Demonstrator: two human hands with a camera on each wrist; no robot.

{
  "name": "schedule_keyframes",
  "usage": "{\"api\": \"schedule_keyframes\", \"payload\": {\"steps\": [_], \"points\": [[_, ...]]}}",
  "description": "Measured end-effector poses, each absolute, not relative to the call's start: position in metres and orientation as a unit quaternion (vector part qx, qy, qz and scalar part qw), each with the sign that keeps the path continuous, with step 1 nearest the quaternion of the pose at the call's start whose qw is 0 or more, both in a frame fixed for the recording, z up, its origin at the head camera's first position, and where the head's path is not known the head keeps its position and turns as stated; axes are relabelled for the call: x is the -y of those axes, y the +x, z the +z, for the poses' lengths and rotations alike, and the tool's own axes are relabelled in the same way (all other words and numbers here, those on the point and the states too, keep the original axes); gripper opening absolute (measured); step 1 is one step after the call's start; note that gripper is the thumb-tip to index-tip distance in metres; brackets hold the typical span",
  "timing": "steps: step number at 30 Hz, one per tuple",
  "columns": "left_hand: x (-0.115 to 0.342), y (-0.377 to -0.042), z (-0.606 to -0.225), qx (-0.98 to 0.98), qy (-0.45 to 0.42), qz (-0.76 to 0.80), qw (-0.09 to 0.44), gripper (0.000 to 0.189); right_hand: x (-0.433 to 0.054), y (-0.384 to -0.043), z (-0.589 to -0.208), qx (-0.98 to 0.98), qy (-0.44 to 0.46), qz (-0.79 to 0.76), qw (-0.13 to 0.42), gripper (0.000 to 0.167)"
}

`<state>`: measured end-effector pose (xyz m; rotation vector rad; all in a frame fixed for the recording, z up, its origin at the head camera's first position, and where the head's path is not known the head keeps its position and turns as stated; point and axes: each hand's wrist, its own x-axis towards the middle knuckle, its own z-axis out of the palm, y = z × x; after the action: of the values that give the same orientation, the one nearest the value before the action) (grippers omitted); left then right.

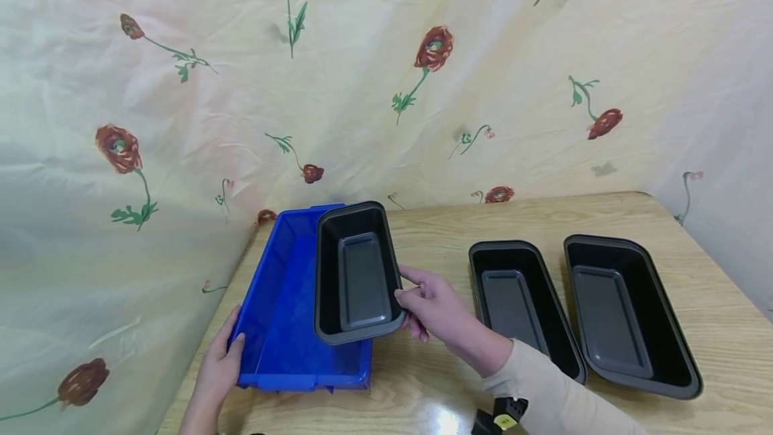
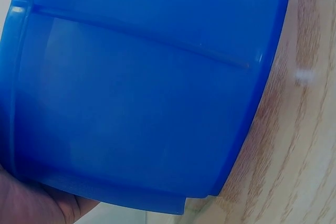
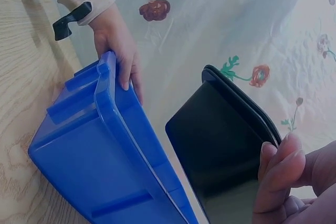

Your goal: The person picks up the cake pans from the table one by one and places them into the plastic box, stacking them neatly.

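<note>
My right hand (image 1: 431, 304) pinches a black loaf pan (image 1: 361, 280) by its right edge, near the front corner. The pan hangs tilted over the right part of a blue plastic bin (image 1: 284, 301), its hollow side facing the head camera. In the right wrist view, the dark outer wall of the pan (image 3: 215, 140) shows beside the bin's side (image 3: 94, 161). My left hand (image 1: 220, 361) grips the bin's left rim close to the front corner. From the left wrist, the bin's wall (image 2: 131, 108) fills most of the view, with part of the hand (image 2: 37, 203) at the lower left.
Two more black loaf pans, one nearer (image 1: 513, 301) and one farther right (image 1: 625, 327), lie side by side on the wooden table (image 1: 435, 233). A flowered cloth (image 1: 362, 72) hangs behind the table. The right forearm reaches across the nearer pan's front.
</note>
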<state>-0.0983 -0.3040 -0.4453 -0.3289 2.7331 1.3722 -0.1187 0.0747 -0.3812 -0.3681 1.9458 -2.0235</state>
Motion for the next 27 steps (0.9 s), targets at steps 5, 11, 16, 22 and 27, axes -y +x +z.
{"api": "schedule_keyframes", "payload": {"steps": [5, 11, 16, 22, 27], "points": [[0.303, -0.098, -0.445, -0.887, -0.113, 0.447, 0.037, 0.058, -0.071, -0.119, -0.381, -0.68, -0.127, -0.705, 0.157, 0.055], [0.303, -0.098, -0.445, -0.889, -0.111, 0.442, 0.035, 0.059, -0.066, -0.12, -0.38, -0.678, -0.127, -0.706, 0.161, 0.055], [0.304, -0.099, -0.446, -0.892, -0.104, 0.439, 0.029, 0.059, -0.061, -0.122, -0.38, -0.672, -0.139, -0.709, 0.161, 0.054], [0.304, -0.099, -0.447, -0.893, -0.1, 0.438, 0.025, 0.059, -0.056, -0.123, -0.381, -0.669, -0.134, -0.712, 0.164, 0.054], [0.305, -0.099, -0.447, -0.893, -0.102, 0.437, 0.025, 0.059, -0.05, -0.124, -0.382, -0.663, -0.136, -0.718, 0.161, 0.054]]}}
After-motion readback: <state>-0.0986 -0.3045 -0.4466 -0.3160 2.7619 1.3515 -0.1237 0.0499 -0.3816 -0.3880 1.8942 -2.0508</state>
